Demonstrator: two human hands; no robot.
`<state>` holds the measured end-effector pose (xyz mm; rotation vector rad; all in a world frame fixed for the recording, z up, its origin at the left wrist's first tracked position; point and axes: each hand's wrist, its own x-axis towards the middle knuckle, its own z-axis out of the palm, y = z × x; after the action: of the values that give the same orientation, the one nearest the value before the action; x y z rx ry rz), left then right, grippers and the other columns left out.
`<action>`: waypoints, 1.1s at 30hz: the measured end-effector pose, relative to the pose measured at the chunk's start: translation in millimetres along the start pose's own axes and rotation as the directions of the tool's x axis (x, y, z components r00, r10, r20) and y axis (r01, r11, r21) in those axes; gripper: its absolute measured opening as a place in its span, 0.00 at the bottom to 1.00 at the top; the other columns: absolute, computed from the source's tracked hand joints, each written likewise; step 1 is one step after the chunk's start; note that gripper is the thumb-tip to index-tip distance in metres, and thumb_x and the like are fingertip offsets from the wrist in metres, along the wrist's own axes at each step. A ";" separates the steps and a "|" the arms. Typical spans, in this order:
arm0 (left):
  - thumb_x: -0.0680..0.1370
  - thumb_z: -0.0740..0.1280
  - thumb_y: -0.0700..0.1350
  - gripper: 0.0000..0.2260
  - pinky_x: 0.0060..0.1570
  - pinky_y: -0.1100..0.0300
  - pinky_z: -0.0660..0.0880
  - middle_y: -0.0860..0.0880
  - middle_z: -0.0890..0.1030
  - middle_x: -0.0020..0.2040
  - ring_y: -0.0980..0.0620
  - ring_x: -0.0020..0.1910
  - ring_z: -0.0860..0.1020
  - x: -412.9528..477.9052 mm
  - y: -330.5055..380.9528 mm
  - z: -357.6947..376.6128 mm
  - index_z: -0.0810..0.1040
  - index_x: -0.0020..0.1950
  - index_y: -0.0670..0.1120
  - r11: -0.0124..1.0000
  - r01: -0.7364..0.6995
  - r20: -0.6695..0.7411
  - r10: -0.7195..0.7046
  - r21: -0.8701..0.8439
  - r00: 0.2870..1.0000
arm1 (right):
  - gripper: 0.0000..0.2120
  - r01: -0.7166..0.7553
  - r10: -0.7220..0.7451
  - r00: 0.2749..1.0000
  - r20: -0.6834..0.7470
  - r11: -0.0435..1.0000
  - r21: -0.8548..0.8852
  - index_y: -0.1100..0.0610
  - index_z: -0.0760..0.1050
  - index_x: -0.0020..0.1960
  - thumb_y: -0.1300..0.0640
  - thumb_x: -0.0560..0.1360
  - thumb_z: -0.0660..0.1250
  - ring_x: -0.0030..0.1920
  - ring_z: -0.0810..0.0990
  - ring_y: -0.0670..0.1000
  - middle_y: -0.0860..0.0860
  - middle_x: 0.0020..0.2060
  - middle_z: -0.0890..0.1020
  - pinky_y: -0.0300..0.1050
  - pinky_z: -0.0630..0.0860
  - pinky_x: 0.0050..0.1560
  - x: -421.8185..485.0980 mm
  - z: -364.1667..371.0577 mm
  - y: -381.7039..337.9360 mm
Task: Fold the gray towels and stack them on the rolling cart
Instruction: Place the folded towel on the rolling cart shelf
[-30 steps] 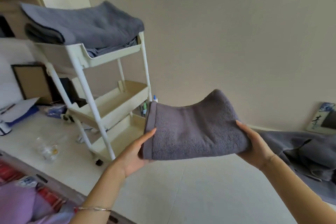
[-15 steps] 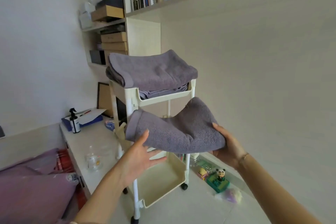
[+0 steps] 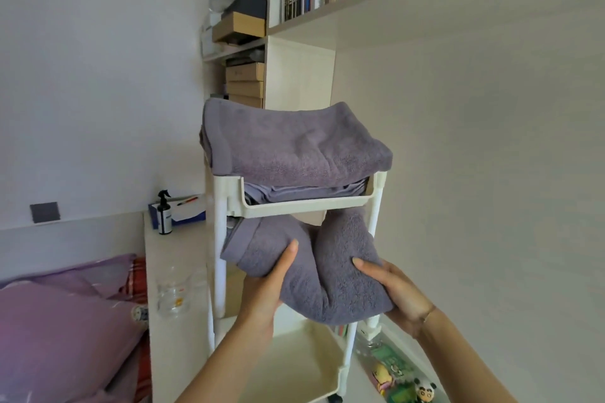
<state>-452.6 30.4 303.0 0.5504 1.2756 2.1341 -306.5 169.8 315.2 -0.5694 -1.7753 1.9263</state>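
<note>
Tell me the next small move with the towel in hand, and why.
Probably slide the towel forward and set it on the tier below the top tray. The left hand and right hand hold it folded just under that tray, between the posts, and the pile above already tops the rim.

The white cart [image 3: 294, 208] carries folded gray towels [image 3: 294, 141] on its top tray, above the left grip [image 3: 265, 291], and the counter [image 3: 173, 258] left of that grip carries a spray bottle [image 3: 164, 213] and a glass jar [image 3: 173, 299].
</note>
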 end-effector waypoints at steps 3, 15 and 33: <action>0.61 0.76 0.60 0.26 0.52 0.51 0.79 0.52 0.84 0.52 0.52 0.51 0.82 16.1 -4.3 7.2 0.79 0.55 0.51 0.997 0.027 -0.166 -0.016 0.066 0.986 | 0.19 0.047 -0.048 0.999 -0.005 0.993 -0.109 0.62 0.78 0.56 0.51 0.71 0.72 0.52 0.83 0.55 0.57 0.51 0.84 0.46 0.79 0.51 16.2 0.1 -4.6; 0.72 0.74 0.46 0.20 0.50 0.66 0.73 0.64 0.77 0.53 0.66 0.52 0.76 42.1 -0.2 -9.5 0.71 0.59 0.58 0.968 -0.189 -0.170 0.216 0.163 0.961 | 0.17 0.200 -0.365 0.921 -0.139 0.747 -0.634 0.64 0.77 0.51 0.49 0.74 0.68 0.45 0.79 0.55 0.56 0.44 0.82 0.42 0.72 0.44 107.7 21.5 -7.3; 0.79 0.57 0.51 0.09 0.27 0.68 0.60 0.55 0.71 0.30 0.53 0.32 0.73 23.7 -15.5 -0.8 0.72 0.42 0.50 0.036 -0.448 0.361 0.536 0.894 0.763 | 0.22 0.027 -0.267 0.956 -0.123 0.497 -0.868 0.60 0.73 0.53 0.40 0.75 0.63 0.49 0.77 0.59 0.58 0.49 0.81 0.47 0.72 0.48 134.6 6.0 27.9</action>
<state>-466.4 51.5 290.1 1.6719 2.7920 1.4341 -420.6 242.1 288.6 -0.8784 -2.4410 0.6479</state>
